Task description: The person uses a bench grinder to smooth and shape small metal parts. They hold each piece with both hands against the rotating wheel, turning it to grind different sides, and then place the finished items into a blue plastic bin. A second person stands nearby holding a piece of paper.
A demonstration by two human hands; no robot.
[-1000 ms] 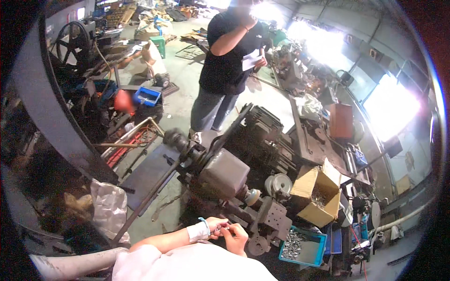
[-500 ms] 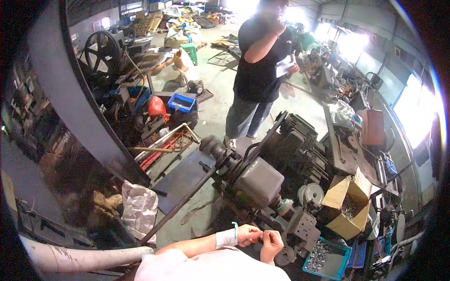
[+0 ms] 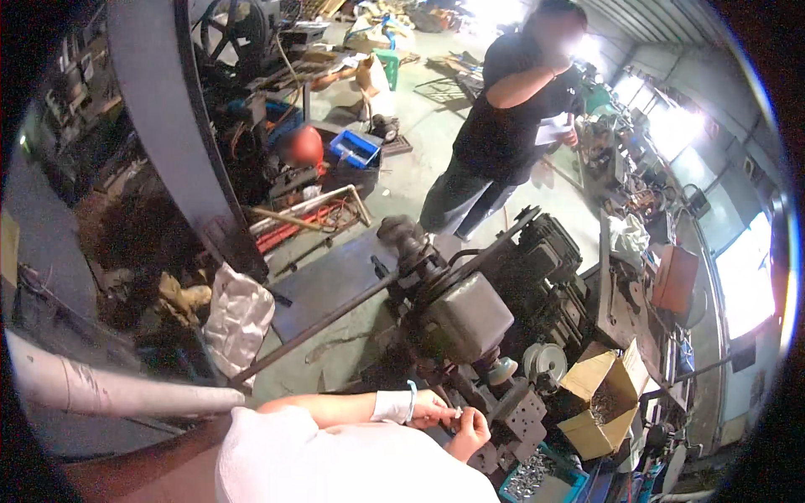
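Since the part (image 3: 457, 412) looks tiny, I read the left hand (image 3: 428, 409) and right hand (image 3: 472, 430) as both pinching it for control beside the machine (image 3: 471, 314), the tray (image 3: 558, 489) of metal pieces (image 3: 528, 474) probably set near for easy reach.

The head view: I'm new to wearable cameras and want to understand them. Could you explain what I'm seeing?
There is no robot here. A wide fisheye camera on a person's head looks down, so straight edges bend toward the rim. At the bottom, that person's left hand and right hand meet at a small shiny piece, too small to identify. Just beyond stands a grey-housed machine. To the right are a cardboard box and a blue tray with small metal parts in it. Another person stands farther back.
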